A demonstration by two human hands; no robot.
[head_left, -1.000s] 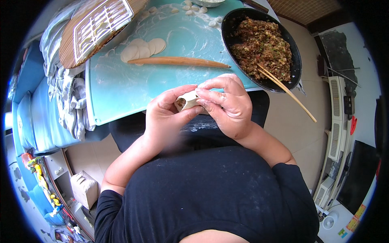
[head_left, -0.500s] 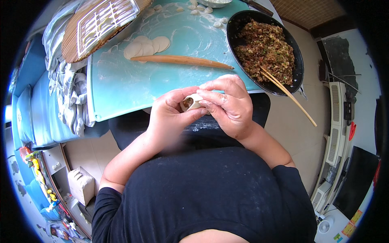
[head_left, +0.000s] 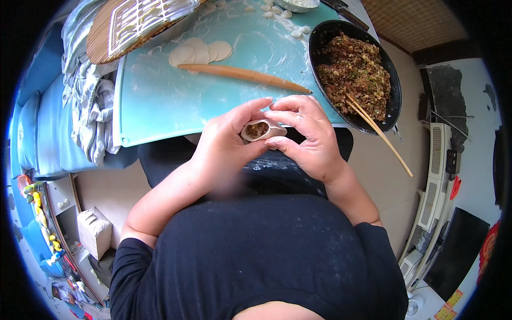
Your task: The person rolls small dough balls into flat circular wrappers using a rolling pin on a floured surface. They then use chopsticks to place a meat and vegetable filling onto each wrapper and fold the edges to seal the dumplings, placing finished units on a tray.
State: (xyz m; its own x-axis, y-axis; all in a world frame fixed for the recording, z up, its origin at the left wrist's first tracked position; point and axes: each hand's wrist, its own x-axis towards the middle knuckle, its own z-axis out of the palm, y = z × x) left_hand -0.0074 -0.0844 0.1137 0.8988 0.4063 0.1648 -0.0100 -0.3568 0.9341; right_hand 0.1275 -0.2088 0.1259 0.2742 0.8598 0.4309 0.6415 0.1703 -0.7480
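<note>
Between my two hands, just off the near edge of the turquoise board, is a half-folded dumpling (head_left: 261,131) with brown filling showing in its open side. My left hand (head_left: 224,141) cups it, thumb below and fingers above. My right hand (head_left: 309,133) grips its right end with floury fingers. Beyond them a wooden rolling pin (head_left: 245,76) lies across the floured turquoise board (head_left: 160,109). Several round dough wrappers (head_left: 198,52) overlap behind the pin. At the right stands a black pan (head_left: 394,90) of minced filling (head_left: 354,72), with wooden chopsticks (head_left: 381,130) resting over its near rim.
A round woven tray (head_left: 101,45) with a white rack of dumplings stands at the far left. Dough pieces (head_left: 296,33) and a bowl of flour (head_left: 300,4) lie at the back. Rumpled cloth (head_left: 93,106) hangs by a blue sofa (head_left: 45,133).
My right fingers have spread slightly from their pinch at the dumpling's upper edge. The dumpling's opening now faces up more, showing more filling. The whole view has shifted a little.
</note>
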